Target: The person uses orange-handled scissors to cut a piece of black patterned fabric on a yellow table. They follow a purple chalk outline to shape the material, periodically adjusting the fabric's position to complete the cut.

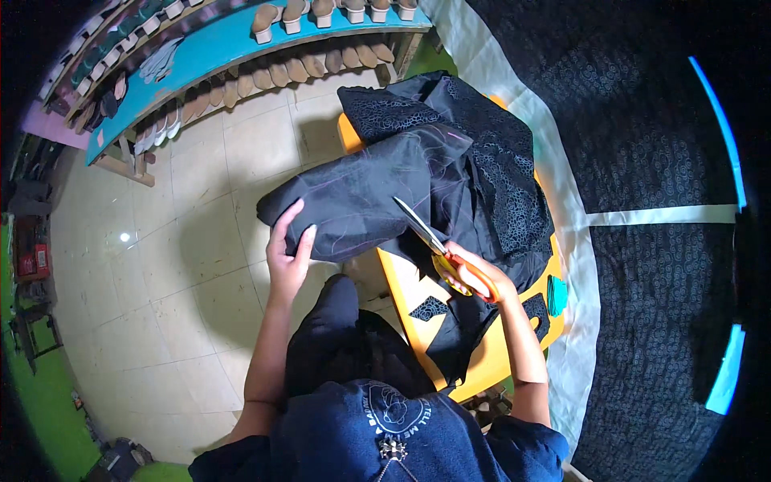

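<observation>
Two hands work — our left hand (289, 251) pinches black chalk-marked fabric (361, 197); our right hand (474, 277) clamps orange-handled scissors (438, 249), blades apart, over an orange table (409, 293) — wooden shoe racks (241, 48) beyond.

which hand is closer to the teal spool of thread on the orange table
Right. The right hand holds the scissors just left of the teal spool; the left hand grips black fabric far across.
</observation>
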`<control>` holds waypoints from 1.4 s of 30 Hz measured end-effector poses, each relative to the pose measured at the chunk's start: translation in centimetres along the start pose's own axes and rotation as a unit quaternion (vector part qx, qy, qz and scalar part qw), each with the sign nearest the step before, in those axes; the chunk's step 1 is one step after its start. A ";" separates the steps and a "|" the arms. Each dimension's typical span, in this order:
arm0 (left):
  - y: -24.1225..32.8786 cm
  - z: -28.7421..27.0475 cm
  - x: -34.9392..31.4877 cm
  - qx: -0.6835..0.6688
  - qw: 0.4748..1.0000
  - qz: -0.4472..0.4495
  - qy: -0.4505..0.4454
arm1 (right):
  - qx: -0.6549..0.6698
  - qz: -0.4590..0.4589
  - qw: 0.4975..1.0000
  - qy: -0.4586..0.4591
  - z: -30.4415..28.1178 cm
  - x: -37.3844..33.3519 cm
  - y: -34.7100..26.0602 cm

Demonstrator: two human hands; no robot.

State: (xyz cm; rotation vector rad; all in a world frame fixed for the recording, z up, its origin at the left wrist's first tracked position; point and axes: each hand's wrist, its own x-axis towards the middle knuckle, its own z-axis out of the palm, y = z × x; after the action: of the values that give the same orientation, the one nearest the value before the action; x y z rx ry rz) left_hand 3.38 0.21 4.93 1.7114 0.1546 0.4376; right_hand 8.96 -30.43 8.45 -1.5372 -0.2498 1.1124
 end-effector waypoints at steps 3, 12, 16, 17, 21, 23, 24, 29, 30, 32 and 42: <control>1.9 0.3 1.1 0.013 0.998 0.050 -0.035 | -0.064 0.005 0.998 -0.010 -1.2 -0.4 0.1; 2.2 0.5 3.2 0.022 0.992 0.060 -0.109 | 0.115 0.107 0.987 0.019 -2.4 1.0 1.7; 2.1 0.6 4.0 -0.004 0.989 0.061 -0.134 | 0.082 0.042 0.994 0.055 -1.1 0.7 1.3; 2.0 0.7 4.3 -0.008 0.989 0.061 -0.138 | 0.059 0.009 0.996 0.064 -0.8 0.6 1.2; 2.5 0.8 5.3 -0.002 0.986 0.071 -0.153 | 0.046 0.007 0.995 0.083 -0.4 0.1 1.5; 2.7 0.8 5.7 0.009 0.982 0.087 -0.168 | 0.032 0.029 0.993 0.109 -0.2 -0.1 1.8; 2.8 0.8 5.9 0.014 0.981 0.092 -0.171 | 0.082 0.041 0.988 0.125 -0.4 -0.2 2.4; 3.8 1.2 6.4 0.040 0.973 0.104 -0.200 | 0.107 0.013 0.989 0.105 -0.5 -0.2 3.3; 4.0 1.2 6.6 0.037 0.972 0.103 -0.209 | 0.103 -0.020 0.990 0.098 -0.1 0.1 2.9; 4.3 1.3 6.8 0.032 0.968 0.100 -0.228 | 0.104 -0.064 0.989 0.086 -0.2 0.4 3.2; 4.6 1.8 7.5 0.066 0.958 0.129 -0.246 | 0.008 -0.065 0.992 0.103 -0.5 0.0 1.8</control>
State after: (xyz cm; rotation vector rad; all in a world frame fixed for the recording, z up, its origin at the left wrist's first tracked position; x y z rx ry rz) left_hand 10.30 0.20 10.65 1.9289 -0.4138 0.1804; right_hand 8.64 -31.33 6.87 -1.5856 -0.1964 0.8447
